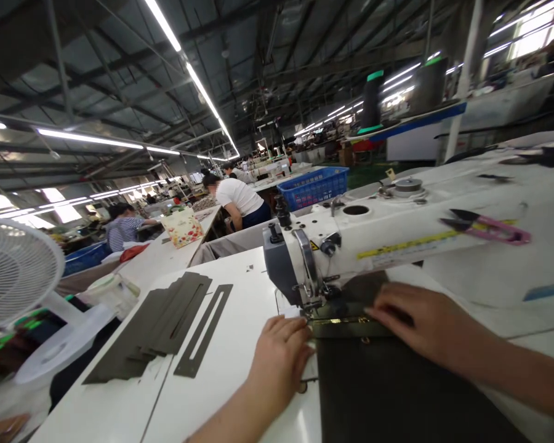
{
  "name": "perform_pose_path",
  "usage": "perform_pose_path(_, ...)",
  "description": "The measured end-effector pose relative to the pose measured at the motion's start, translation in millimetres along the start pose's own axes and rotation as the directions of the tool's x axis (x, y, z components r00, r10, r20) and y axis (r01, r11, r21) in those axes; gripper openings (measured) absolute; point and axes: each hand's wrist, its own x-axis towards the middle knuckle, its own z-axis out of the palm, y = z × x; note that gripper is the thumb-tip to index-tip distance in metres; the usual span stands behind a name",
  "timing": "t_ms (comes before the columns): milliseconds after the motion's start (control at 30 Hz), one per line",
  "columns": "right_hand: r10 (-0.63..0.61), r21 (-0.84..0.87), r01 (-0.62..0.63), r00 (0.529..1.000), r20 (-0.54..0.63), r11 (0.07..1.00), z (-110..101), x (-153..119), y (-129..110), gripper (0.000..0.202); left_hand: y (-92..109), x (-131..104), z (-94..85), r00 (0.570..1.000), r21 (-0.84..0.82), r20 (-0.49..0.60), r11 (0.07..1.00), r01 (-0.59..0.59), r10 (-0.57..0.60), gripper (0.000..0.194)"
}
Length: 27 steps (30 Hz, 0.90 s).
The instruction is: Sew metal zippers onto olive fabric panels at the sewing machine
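A dark olive-grey fabric panel [388, 394] lies on the bed of a white sewing machine [351, 237]. Across its upper part runs a zipper [339, 320] with shiny gold teeth, just in front of the presser foot. My left hand [277, 354] rests at the zipper's left end, beside the foot; its fingers are curled and close together, and what they grip is hidden. With thumb and forefinger pinched, my right hand [413, 314] holds the zipper's right end. A small gold metal piece [365, 340] shows below the teeth.
Left of the machine lie a stack of dark cut pieces [166, 326] and a slotted strip [205, 329]. Pink-handled thread snips [489, 227] rest on the machine arm. A white fan [21, 277] stands far left. Behind are a blue crate [314, 186] and a person in white [240, 197].
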Motion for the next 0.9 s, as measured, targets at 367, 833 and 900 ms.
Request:
perform_pose_path(367,-0.127,0.036,0.123,0.974,0.187,0.992,13,-24,-42,0.031,-5,14,5.0,0.992,0.035,0.120,0.999,0.041,-0.045,0.017)
perform_pose_path(833,-0.068,-0.067,0.100,0.924,0.377,0.993,52,2,-61,0.021,-8,15,9.7,0.990,0.014,0.081,0.993,0.115,-0.116,0.012)
perform_pose_path(900,-0.101,-0.035,0.121,0.931,0.352,0.992,50,-2,-59,0.015,-8,11,14.6,0.997,-0.019,0.035,0.997,0.072,-0.071,0.011)
